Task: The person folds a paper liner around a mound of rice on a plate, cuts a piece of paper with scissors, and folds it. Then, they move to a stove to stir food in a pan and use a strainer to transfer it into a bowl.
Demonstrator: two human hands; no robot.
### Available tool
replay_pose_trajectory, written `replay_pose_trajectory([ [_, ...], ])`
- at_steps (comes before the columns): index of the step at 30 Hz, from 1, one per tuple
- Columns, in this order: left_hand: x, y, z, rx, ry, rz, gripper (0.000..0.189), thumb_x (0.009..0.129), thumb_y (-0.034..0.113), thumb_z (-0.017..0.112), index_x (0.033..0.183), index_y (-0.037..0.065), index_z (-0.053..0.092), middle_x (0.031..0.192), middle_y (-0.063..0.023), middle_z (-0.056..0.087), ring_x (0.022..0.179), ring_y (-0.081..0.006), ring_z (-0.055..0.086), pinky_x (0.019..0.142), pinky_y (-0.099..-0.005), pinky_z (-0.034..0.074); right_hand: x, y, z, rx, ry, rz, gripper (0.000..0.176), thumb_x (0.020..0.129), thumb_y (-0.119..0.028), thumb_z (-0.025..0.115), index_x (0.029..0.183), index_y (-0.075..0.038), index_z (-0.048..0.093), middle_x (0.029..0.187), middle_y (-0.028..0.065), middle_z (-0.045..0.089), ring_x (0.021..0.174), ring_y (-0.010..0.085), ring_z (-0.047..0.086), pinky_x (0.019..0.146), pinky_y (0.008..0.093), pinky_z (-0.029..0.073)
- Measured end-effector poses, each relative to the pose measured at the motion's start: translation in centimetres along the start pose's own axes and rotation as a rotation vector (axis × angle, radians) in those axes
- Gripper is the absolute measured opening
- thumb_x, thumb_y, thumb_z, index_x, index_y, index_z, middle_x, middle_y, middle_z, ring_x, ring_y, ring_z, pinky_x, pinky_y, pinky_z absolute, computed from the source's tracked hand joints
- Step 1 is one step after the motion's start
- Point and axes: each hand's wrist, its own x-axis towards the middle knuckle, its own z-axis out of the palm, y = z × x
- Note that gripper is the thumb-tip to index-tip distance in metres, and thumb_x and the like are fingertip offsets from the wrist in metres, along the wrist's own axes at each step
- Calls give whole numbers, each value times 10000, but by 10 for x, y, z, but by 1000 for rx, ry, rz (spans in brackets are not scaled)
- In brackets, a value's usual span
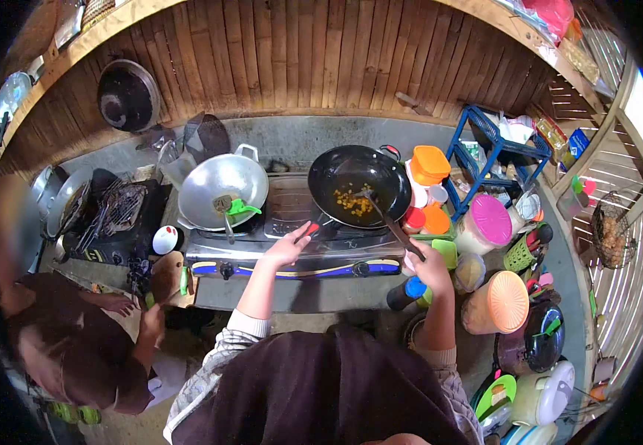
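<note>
A black wok (347, 163) sits on the right burner of the two-burner stove (295, 268), with small yellow-brown pieces of food (355, 202) in its oil. My left hand (290, 246) is closed round the wok's red and black handle. In my right hand (431, 267) is the dark handle of a spatula (392, 227), its tip among the food pieces. On the left burner stands a silver wok (210, 185) holding a green utensil (241, 207) and a ladle.
At the left, another person (76, 348) holds something green over a wooden board (166, 278). Near them is a black stove (117, 222). Lidded containers (496, 302), a blue rack (484, 174) and a dark bottle (406, 294) stand on the right.
</note>
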Motion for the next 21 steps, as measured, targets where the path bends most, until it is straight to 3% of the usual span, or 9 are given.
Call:
replay_pose_trajectory([
  [1,1,-2,0,-12,-2,-3,499,890,311,452,1349,307,257,558,-18,466,426,-90,414,424,-250,386,-3,1,-8,42,-88,52,366,719,-131,629,1059,-10,566,1002,189,557,958,330,527,843,345,405],
  [6,4,-5,2,-45,-3,8,502,890,310,457,1350,302,254,498,7,418,400,-87,398,400,-247,370,-15,-36,-49,121,-206,171,387,752,-138,606,1111,-13,535,1073,191,553,1029,242,531,891,313,380],
  [11,3,-5,2,-57,-2,14,505,891,306,457,1352,290,252,486,19,398,389,-84,386,389,-244,359,-29,-60,-77,14,-124,268,344,758,-136,599,1089,-47,566,875,201,615,820,285,612,737,350,453],
  [14,5,-7,3,-49,8,23,508,889,305,458,1353,290,252,489,14,405,389,-85,390,390,-247,362,-35,-72,-90,-93,-101,247,329,750,-134,606,1064,-39,580,859,224,609,785,294,618,686,358,459],
  [18,4,-5,2,-30,5,27,510,888,309,458,1354,285,253,495,5,418,392,-88,399,395,-250,369,-36,-83,-96,-129,-126,301,339,747,-133,614,1064,-20,575,869,238,603,795,285,621,689,352,461],
  [21,3,-3,1,-43,-1,34,508,887,319,459,1352,269,263,503,-5,429,394,-96,408,404,-246,383,-35,-74,-88,-109,-106,218,349,738,-117,624,1070,-23,573,888,243,601,818,295,615,723,365,455],
])
